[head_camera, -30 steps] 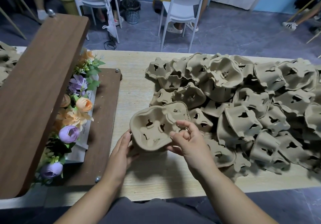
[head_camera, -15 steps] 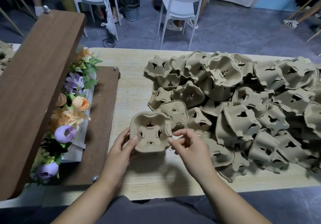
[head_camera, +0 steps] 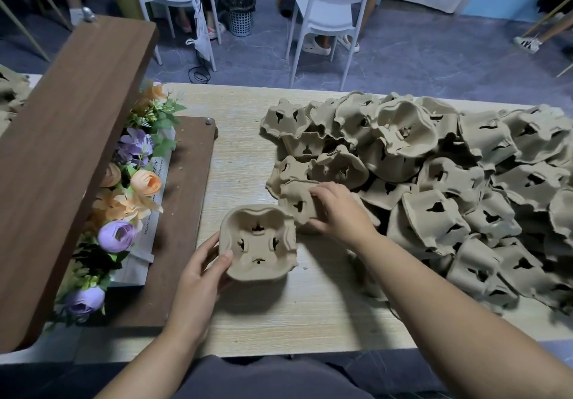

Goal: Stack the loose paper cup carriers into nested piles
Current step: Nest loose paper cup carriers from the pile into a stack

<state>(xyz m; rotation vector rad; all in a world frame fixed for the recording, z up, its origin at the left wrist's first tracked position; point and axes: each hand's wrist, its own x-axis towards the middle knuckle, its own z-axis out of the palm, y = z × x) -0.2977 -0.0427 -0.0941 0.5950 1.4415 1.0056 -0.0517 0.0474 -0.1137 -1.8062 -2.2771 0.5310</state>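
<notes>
A brown pulp cup carrier, hollow side up, is held at its left rim by my left hand, thumb on the rim, above the light wooden table. My right hand grips another carrier lying bottom up at the near left edge of the big heap of loose carriers, which covers the table's right half. The two held carriers are close together but apart.
A brown wooden box with a raised lid and artificial flowers stands at the left. More carriers lie at the far left edge. White chairs, a waste basket and people's legs are beyond the table.
My right hand let go of the carrier in my left hand and reached right and forward to grip a carrier at the heap's edge. The left hand lowered its carrier slightly.
</notes>
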